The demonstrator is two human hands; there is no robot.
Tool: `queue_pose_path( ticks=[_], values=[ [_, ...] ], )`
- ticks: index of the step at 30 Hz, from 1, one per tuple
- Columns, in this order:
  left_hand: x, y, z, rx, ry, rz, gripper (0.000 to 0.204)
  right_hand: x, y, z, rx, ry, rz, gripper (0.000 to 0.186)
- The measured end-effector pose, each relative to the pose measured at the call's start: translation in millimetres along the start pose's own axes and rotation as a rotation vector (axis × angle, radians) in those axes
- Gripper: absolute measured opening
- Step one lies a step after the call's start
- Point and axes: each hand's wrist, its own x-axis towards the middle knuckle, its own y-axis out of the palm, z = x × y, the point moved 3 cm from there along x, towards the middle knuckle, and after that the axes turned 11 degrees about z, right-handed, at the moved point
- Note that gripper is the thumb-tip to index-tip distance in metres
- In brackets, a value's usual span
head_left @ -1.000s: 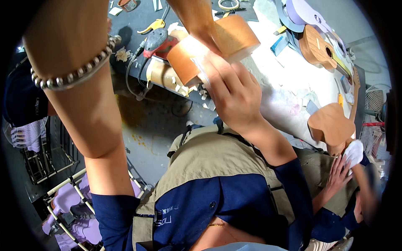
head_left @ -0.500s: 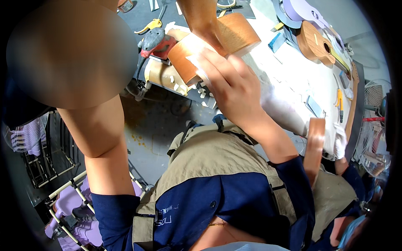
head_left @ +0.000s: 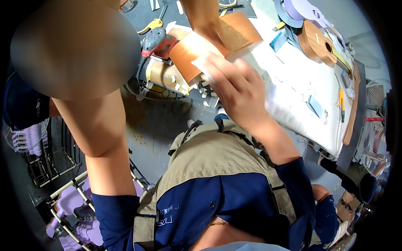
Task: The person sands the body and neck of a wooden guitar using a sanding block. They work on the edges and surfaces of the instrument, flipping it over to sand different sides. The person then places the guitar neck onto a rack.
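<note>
Wooden instrument body (head_left: 205, 38) just ahead of right hand (head_left: 238, 90), edge-on, one end running out past the top. Right fingers bent over thin pale piece (head_left: 199, 65), held to the curved side, apparently touching. Left hand out of sight beyond blurred patch; can't tell grip, or whether apart from right. Step in hand, by judgement: rubbing down the side. Likely called for next: light, even pressure around the curve, body kept steady. Red-and-grey power tool (head_left: 157, 42) left of right hand, near body.

The power tool (head_left: 158, 41) lies left of the instrument body (head_left: 187, 57), the ukulele (head_left: 314, 42) right, on the worktable (head_left: 291, 90).
</note>
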Motion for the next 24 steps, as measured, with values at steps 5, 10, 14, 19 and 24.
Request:
queue_pose_path(
  ticks=[5, 10, 14, 19, 24],
  values=[
    [8, 11, 11, -0.042, 0.019, 0.022, 0.023, -12, -1, -6, -0.038, 0.023, 0.019, 0.033],
    [11, 6, 0, -0.016, 0.021, 0.009, 0.023, 0, 0, -7, 0.03, -0.016, -0.011, 0.033],
    [16, 14, 0, -0.037, 0.055, 0.011, 0.023, 0, 1, -9, 0.044, -0.012, -0.018, 0.031],
    [18, 9, -4, -0.02, 0.045, 0.005, 0.022, -9, -10, -1, 0.117, 0.021, 0.0, 0.034],
    [25, 17, 3, -0.053, 0.078, 0.006, 0.022, -17, -17, 7, 0.034, 0.073, -0.032, 0.033]
  ],
)
